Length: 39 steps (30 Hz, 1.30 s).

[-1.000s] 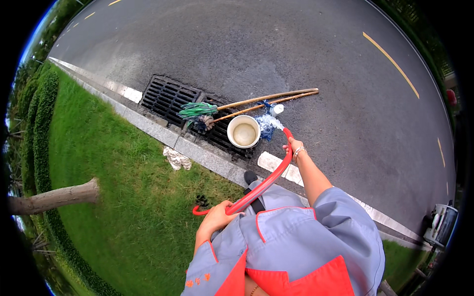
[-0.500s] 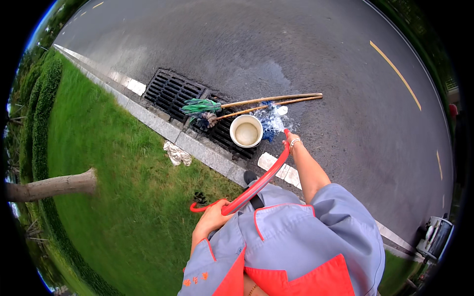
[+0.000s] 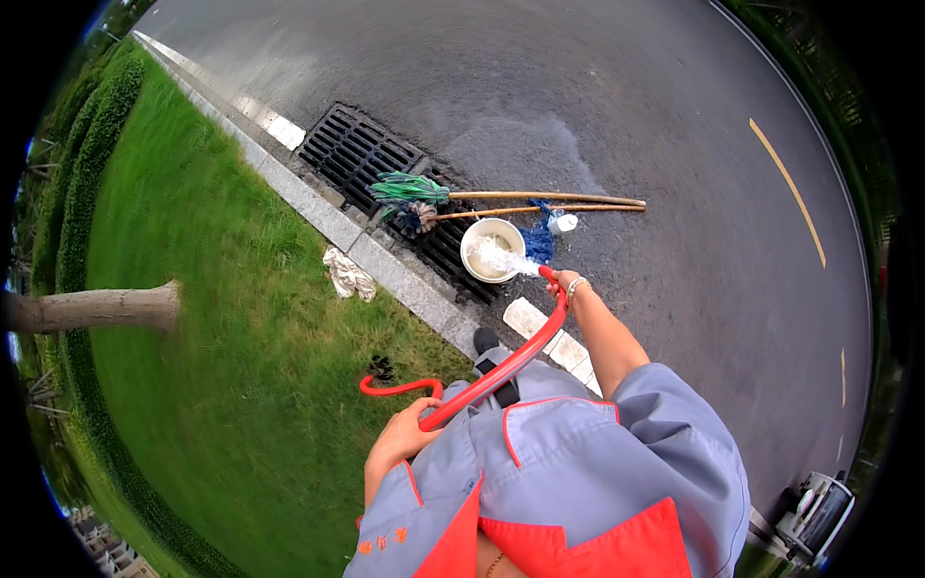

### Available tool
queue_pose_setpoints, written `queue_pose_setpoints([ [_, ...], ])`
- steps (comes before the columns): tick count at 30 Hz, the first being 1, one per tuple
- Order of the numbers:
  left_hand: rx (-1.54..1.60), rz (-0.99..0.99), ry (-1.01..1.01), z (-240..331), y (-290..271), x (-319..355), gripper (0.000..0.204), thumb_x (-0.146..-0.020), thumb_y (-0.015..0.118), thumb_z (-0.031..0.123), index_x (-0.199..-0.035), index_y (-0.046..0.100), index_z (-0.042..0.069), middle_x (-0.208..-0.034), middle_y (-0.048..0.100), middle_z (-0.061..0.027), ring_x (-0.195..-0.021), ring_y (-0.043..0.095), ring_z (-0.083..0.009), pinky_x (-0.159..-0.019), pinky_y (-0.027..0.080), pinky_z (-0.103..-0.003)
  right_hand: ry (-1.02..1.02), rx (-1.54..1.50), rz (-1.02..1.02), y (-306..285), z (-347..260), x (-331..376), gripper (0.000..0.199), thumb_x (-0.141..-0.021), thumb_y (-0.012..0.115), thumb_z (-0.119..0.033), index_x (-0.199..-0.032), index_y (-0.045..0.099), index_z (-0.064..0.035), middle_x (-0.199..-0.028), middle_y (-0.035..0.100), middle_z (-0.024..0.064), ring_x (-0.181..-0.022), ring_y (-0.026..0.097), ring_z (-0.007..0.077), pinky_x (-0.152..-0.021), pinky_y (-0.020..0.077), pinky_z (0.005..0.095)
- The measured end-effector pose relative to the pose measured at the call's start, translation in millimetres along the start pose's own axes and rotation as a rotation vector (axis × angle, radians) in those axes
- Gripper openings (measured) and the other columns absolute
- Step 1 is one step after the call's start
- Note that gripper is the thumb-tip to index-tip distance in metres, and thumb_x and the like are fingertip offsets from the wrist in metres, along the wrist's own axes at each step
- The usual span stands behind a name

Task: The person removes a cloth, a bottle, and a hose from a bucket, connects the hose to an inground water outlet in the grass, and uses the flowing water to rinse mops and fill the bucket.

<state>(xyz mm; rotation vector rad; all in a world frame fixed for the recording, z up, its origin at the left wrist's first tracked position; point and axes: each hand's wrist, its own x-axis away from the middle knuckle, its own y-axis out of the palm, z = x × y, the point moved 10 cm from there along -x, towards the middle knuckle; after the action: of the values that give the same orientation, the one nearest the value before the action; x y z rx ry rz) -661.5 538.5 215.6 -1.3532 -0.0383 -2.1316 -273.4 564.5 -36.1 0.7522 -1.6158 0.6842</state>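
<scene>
My right hand [image 3: 563, 285] grips a red hose [image 3: 525, 358] close to its end, and water gushes from it into a white bucket [image 3: 473, 237]. Lower down, my left hand [image 3: 405, 433] is wrapped round the same hose by my waist. The bucket stands upright at the drain grate's edge. Just beyond it lie two mops with wooden handles: one has a green head [image 3: 409, 188], the other a greyish head [image 3: 421, 216]. Beside the bucket are a blue cloth [image 3: 538, 243] and a white bottle [image 3: 563, 223] on its side.
A black drain grate [image 3: 352, 149] runs along the stone kerb [image 3: 323, 214]. A crumpled pale cloth [image 3: 348, 275] lies on the grass [image 3: 241, 385] near it. At left a tree trunk [image 3: 106, 308] rises from the lawn. A vehicle [image 3: 817, 515] stands far right on the wet-patched road.
The water stream has shifted from the blue cloth and bottle to the bucket's inside. My right hand has turned the hose end leftward. My left hand keeps its hold.
</scene>
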Motion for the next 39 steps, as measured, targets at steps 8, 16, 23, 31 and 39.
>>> queue_pose_setpoints([
  [8,0.061,0.029,-0.01,-12,-1,15,0.06,-0.067,0.077,0.034,-0.121,0.056,0.018,-0.093,0.067,-0.0145,-0.091,0.065,-0.0263,-0.081,0.048,-0.035,-0.087,0.06,0.035,20,0,0,0.028,-0.096,0.047,-0.03,-0.112,0.051,-0.0074,-0.063,0.057,0.003,-0.04,0.047,0.0069,-0.033,0.0371,0.0204],
  [16,0.109,0.082,-0.033,-26,-1,30,0.054,-0.069,0.077,0.032,-0.116,0.058,0.016,-0.088,0.068,-0.0126,-0.084,0.066,-0.0261,-0.077,0.049,-0.036,-0.069,-0.034,-0.048,35,7,-34,0.028,-0.096,0.046,-0.026,-0.118,0.048,-0.0093,-0.068,0.062,0.007,-0.047,0.052,0.0144,-0.043,0.0449,0.0291],
  [23,0.119,0.145,0.051,-21,-11,64,0.049,-0.071,0.076,0.033,-0.111,0.059,0.011,-0.086,0.069,-0.0133,-0.082,0.066,-0.0288,-0.074,0.049,-0.037,-0.058,-0.148,-0.108,57,20,-7,0.016,-0.094,0.047,-0.016,-0.107,0.051,-0.0077,-0.073,0.062,0.0094,-0.049,0.054,0.0123,-0.042,0.0464,0.0215],
  [31,0.03,0.201,0.029,-25,-12,71,0.05,-0.072,0.074,0.038,-0.111,0.058,0.012,-0.082,0.067,-0.0163,-0.081,0.065,-0.0322,-0.073,0.048,-0.04,-0.003,-0.133,-0.186,74,22,-13,0.028,-0.097,0.041,-0.037,-0.11,0.047,-0.0132,-0.057,0.053,0.0017,-0.04,0.045,0.0064,-0.033,0.0387,0.0207],
  [39,0.032,0.105,-0.065,-29,4,66,0.052,-0.074,0.072,0.038,-0.116,0.056,0.013,-0.103,0.067,-0.0149,-0.098,0.064,-0.0317,-0.082,0.049,-0.038,-0.01,-0.185,-0.217,52,24,-21,0.031,-0.097,0.043,-0.029,-0.123,0.044,-0.0114,-0.06,0.055,0.0038,-0.042,0.047,0.0086,-0.036,0.0379,0.0224],
])
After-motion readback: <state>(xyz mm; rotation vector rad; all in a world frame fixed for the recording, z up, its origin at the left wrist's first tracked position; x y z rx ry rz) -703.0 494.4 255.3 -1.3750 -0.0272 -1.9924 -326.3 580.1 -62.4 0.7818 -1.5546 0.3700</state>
